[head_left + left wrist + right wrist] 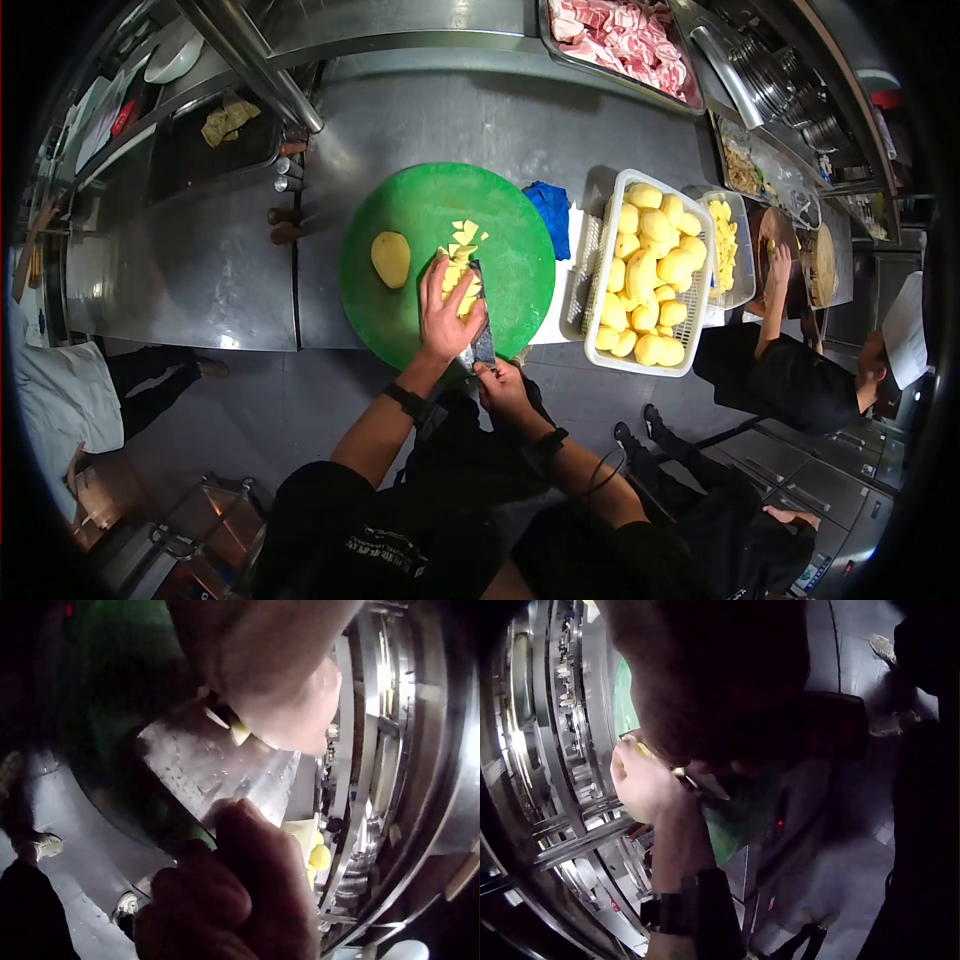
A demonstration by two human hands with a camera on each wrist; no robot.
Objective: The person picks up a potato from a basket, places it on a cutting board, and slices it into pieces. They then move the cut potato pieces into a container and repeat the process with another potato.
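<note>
On the round green cutting board [520, 230], my left hand [446, 312] holds cut potato [455, 274] between thumb and fingers, and the hand hides part of it. My right hand [508, 392] grips the handle of a cleaver [483, 335] at the board's near edge. Its wet, broad blade [217, 769] shows in the left wrist view, right beside the left hand and a potato sliver. Small potato chunks [465, 232] lie just beyond the left fingertips. A peeled potato piece [391, 260] sits on the board's left side.
Right of the board stands a white basket [588, 350] of peeled potatoes, with a tub [748, 285] of cut pieces behind it. A blue cloth [548, 215] lies at the board's edge. A tray of raw meat [625, 45] is at the back. Another person [815, 375] works at right.
</note>
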